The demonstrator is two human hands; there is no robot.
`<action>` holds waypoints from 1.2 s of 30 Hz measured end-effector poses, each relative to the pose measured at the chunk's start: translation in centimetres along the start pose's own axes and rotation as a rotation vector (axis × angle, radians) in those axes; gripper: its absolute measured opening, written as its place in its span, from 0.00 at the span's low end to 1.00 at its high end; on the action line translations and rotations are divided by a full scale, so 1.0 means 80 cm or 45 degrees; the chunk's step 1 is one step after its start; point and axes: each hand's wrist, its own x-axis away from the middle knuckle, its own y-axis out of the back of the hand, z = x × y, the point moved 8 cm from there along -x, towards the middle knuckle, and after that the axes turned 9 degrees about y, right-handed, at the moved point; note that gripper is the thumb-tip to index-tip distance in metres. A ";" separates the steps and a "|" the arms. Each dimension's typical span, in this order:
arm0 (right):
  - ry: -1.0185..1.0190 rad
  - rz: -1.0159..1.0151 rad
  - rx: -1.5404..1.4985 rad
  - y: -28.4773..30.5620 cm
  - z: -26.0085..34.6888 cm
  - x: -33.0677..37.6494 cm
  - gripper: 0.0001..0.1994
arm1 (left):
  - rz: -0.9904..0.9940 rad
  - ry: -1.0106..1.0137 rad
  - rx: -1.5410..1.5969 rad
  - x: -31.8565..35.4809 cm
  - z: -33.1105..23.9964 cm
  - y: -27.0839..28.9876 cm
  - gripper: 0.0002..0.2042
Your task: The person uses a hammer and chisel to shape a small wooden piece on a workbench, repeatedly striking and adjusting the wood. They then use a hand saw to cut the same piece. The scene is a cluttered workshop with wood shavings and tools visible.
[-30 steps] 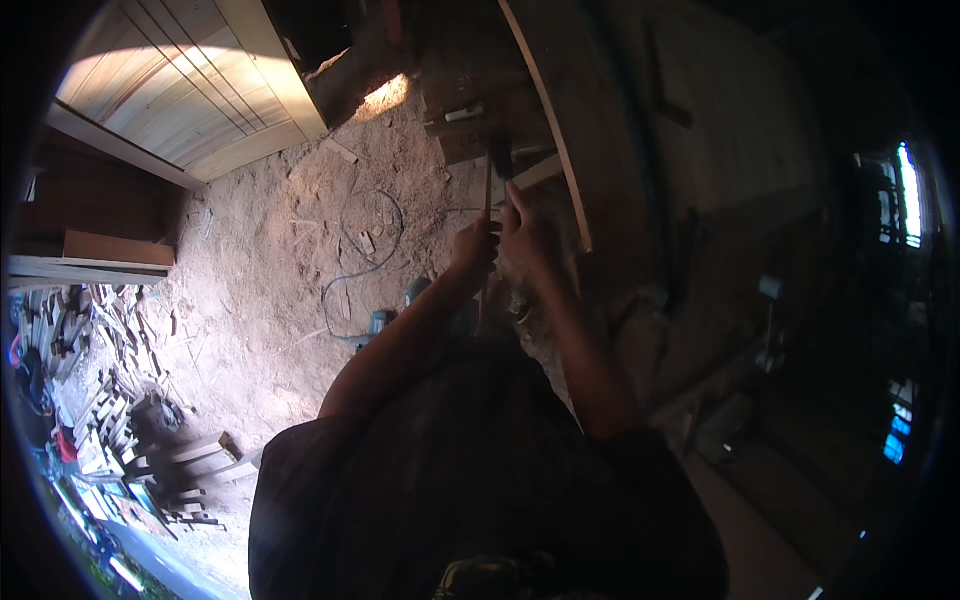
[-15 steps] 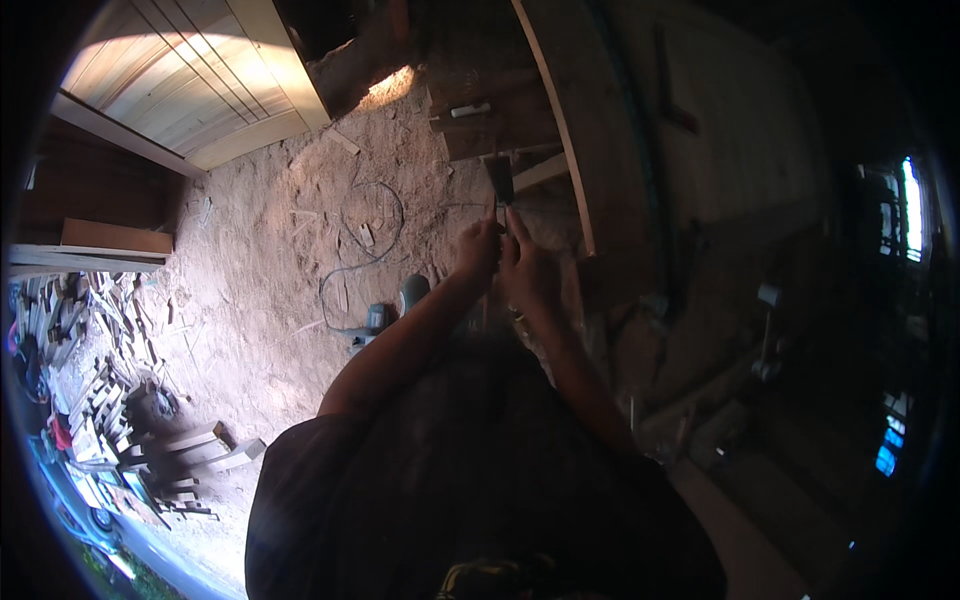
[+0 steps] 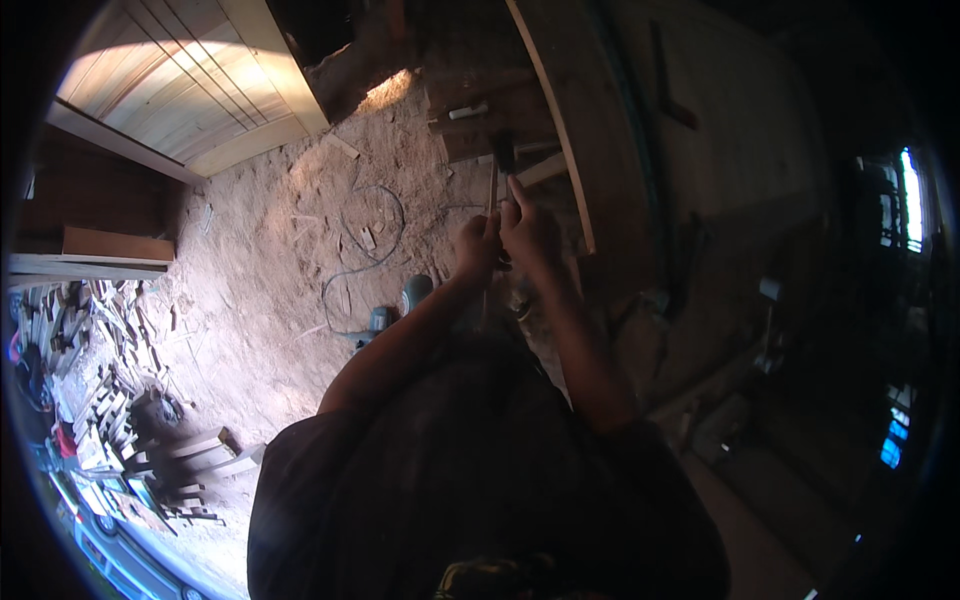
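Both hands are together ahead of my body. My right hand (image 3: 530,238) is closed on a scraper-like tool (image 3: 504,152) with a dark, flat, widening head, its index finger stretched along the shaft. The tool's exact kind is too dark to tell. Beside it, my left hand (image 3: 476,250) is closed around a thin pale stick (image 3: 493,186) that points away from me. Dark wooden boards (image 3: 450,145) lie just beyond the tool, with a small white cylindrical thing (image 3: 468,111) on them.
A power tool (image 3: 380,319) with a looping cable (image 3: 402,215) lies on the dusty ground left of my arms. A large wooden panel (image 3: 230,85) is at far left, and a long board edge (image 3: 553,110) rises to my right. Wood offcuts (image 3: 110,400) are heaped at left.
The dark tool head has moved a little farther from me and blurs. My right hand has shifted slightly right and away; the pale stick beside the tool now shows more clearly.
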 end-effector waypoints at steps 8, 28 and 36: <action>-0.038 0.081 0.046 -0.002 -0.002 -0.001 0.25 | -0.159 -0.355 -0.263 0.012 -0.031 0.009 0.20; -0.127 0.037 -0.007 -0.004 -0.029 -0.021 0.26 | 0.022 -0.043 0.044 -0.012 -0.001 0.002 0.22; -0.052 0.099 0.080 -0.002 -0.016 0.005 0.25 | 0.166 0.209 0.268 -0.025 0.018 -0.006 0.18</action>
